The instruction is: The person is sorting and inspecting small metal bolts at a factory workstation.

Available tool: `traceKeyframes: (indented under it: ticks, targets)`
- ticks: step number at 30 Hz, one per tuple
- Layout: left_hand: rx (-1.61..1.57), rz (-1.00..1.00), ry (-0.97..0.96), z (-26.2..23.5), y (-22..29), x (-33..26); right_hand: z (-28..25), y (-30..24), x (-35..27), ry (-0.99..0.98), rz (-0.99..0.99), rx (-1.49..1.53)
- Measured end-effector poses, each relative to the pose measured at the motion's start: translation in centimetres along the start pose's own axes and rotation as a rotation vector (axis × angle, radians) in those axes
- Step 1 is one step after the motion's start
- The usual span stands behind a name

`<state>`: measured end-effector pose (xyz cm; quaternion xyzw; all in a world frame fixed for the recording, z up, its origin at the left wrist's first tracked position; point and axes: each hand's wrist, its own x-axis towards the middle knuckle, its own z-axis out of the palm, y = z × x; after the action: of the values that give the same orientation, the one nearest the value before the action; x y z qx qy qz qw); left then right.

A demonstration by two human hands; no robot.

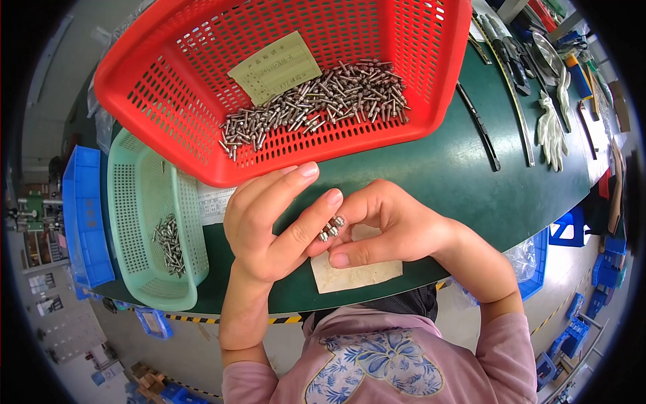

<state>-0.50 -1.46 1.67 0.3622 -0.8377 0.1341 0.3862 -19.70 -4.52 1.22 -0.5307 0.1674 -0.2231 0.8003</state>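
Note:
My left hand (272, 225) and my right hand (387, 225) meet over the green table (444, 175), close to its front edge. Together their fingertips pinch a few small metal pins (331, 227), held side by side between them. Under the hands lies a beige square pad (360, 275). Just beyond the hands stands a red perforated basket (175, 114) with a heap of several metal pins (323, 97) and a yellow-green paper slip (274, 66) inside. To the left sits a pale green basket (134, 202) holding a smaller pile of pins (169, 244).
A blue bin (84, 215) stands left of the green basket. A printed white sheet (214, 202) lies between the baskets. White gloves (552, 128), long dark strips (479, 124) and hand tools lie at the table's right. Blue crates (609, 266) are on the floor.

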Motion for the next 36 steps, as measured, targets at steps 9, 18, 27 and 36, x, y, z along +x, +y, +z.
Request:
traceKeyframes:
  ticks: [9, 18, 27, 36]
  targets:
    - [-0.056, -0.048, 0.055, 0.48, 0.26, 0.19, -0.06, 0.47, 0.03, 0.006, -0.017, 0.016]
    - [-0.049, -0.066, 0.007, 0.39, 0.30, 0.14, -0.01, 0.36, -0.01, 0.008, -0.032, 0.020]
    - [-0.034, -0.059, 0.015, 0.46, 0.29, 0.09, -0.02, 0.31, -0.04, 0.011, -0.038, 0.010]
    - [-0.163, -0.281, -0.004, -0.12, 0.49, 0.07, 0.22, -0.01, 0.08, 0.088, -0.041, -0.050]
